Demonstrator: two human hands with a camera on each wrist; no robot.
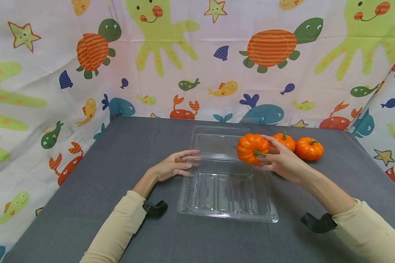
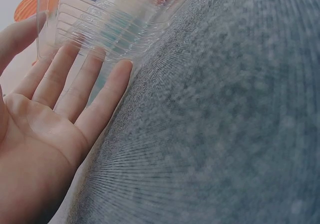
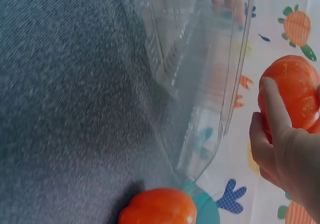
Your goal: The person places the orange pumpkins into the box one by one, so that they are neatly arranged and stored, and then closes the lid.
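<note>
My right hand (image 1: 284,162) grips a small orange pumpkin (image 1: 251,146) with a green stem, held above the right side of a clear plastic clamshell container (image 1: 228,215). In the right wrist view, fingers wrap around the side of this pumpkin (image 3: 290,88). The container lies opened flat, its ribbed tray nearer me and its lid (image 1: 217,142) behind. At the tray's left edge is my left hand (image 1: 176,166), fingers extended and relaxed. The left wrist view shows those fingertips right at the container's clear wall (image 2: 100,23), palm facing it.
Two more orange pumpkins, one (image 1: 285,141) partly behind my right hand and another (image 1: 309,149) farther right, sit on the grey table (image 1: 102,190). A white curtain (image 1: 197,62) printed with sea animals hangs along the table's back and sides.
</note>
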